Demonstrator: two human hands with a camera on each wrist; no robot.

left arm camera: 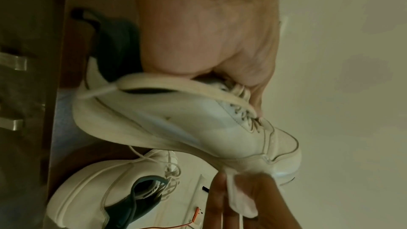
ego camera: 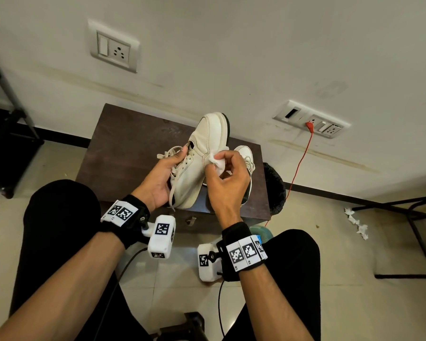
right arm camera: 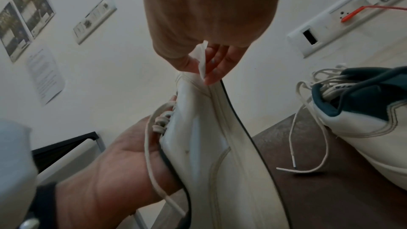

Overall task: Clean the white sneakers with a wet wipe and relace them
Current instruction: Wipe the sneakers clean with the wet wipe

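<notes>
Wrist bands with printed markers sit closest to you, and just past them your left hand (ego camera: 161, 177) cradles the held sneaker (ego camera: 202, 158) from its laced side, thumb curled over the tongue and palm under the collar. Judged from the grip, that tilt keeps the shoe's outer side turned toward your other hand and its toe lifted toward the wall. Your right hand (ego camera: 228, 179) pinches the wet wipe (ego camera: 218, 161) between thumb and fingertips and presses it against the side panel near the toe seam, which reads as the cleaning step under way, with relacing not yet begun. Laces (ego camera: 169, 153) trail loose over your left thumb. On the dark table (ego camera: 123, 148) behind your right hand rests the second sneaker (right arm camera: 365, 121), green-lined, its lace ends lying loose on the tabletop. Much of it is covered by your right hand in the head view. You cannot see the held shoe's far side or most of its sole, so how clean they are stays unknown. Crumpled white scraps (ego camera: 357, 223) lie on the floor at right; what they are is unclear.
</notes>
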